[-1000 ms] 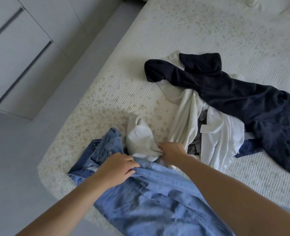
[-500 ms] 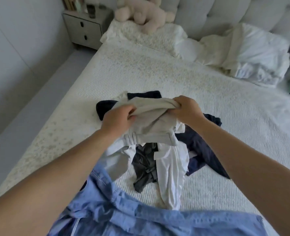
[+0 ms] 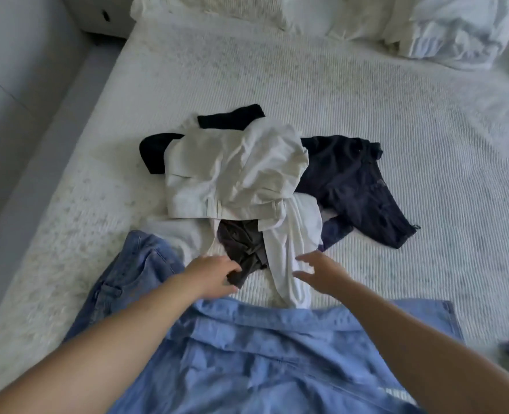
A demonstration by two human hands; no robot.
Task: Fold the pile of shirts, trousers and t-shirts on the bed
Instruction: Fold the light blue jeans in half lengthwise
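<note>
On a white ribbed bedspread (image 3: 396,121) lay the pile (image 3: 235,174), pillows (image 3: 444,22) beyond, a grey floor (image 3: 38,115) alongside. Both hands, left (image 3: 208,273) and right (image 3: 322,273), hovered loose-fingered, grasping nothing, above a blue shirt (image 3: 262,354).

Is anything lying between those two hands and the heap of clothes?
Nothing visible. The left hand already reaches the dark grey garment and the right hand hovers open beside the white shirt. The blue shirt lies under the forearms, not ahead.

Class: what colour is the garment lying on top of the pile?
Cream trousers, off-white; head view, the only one.
</note>
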